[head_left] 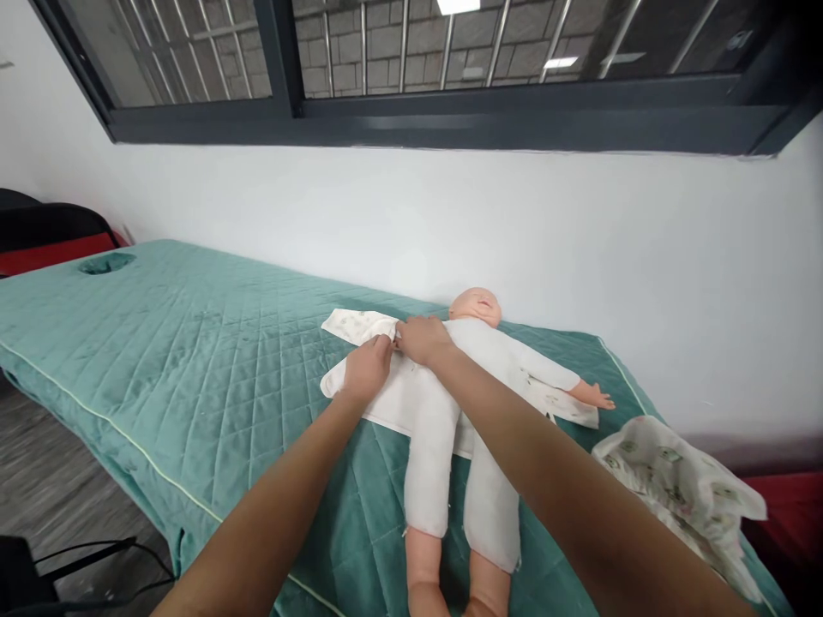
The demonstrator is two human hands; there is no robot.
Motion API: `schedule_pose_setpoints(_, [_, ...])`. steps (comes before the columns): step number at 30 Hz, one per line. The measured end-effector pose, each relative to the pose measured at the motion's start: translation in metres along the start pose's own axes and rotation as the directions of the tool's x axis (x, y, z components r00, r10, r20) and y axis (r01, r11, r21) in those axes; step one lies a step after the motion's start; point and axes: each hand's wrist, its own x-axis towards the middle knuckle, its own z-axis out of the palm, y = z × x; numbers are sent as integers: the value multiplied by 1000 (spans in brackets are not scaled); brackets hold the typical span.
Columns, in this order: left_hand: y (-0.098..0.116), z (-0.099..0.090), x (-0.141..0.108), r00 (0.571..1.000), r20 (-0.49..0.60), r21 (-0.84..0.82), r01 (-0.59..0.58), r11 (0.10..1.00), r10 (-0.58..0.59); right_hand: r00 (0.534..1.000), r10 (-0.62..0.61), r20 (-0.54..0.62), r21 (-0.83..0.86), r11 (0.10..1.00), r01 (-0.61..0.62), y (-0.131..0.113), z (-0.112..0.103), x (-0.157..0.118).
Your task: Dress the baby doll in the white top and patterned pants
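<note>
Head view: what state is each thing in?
Doll: face up, one arm outstretched
Shirt: spread open under the doll
Left hand: closed at the sleeve
Right hand: curled there, fingertips partly hidden
Cloth: crumpled
Bed cover: spread out
Window: can't tell whether shut

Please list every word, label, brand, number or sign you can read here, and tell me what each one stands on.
There is no readable text.
White garment under the doll: small printed marks, too small to tell whether any are letters.
Patterned cloth at right: printed motifs, no legible word.
Window: a pale mark at upper right, too blurred to read.
</note>
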Motion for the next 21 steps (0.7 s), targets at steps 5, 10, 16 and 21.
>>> schedule_pose_setpoints(5, [0, 1, 1, 999, -38, 1, 10, 1000, -10, 998, 55, -16, 44, 998, -54, -3, 2, 3])
schedule_pose_setpoints(10, [-11, 4, 6, 947, -187, -61, 253, 966, -260, 998, 31, -62, 113, 993, -24, 10, -14, -17])
schedule_pose_setpoints(16, [-11, 5, 7, 916, -197, -24, 353, 935, -350, 869, 324, -373, 467, 875, -126, 59, -16, -75])
schedule_pose_setpoints(21, [-14, 9, 9, 921, -176, -25, 349, 937, -348, 516, 802, -301, 643, 570, -511, 98, 24, -128])
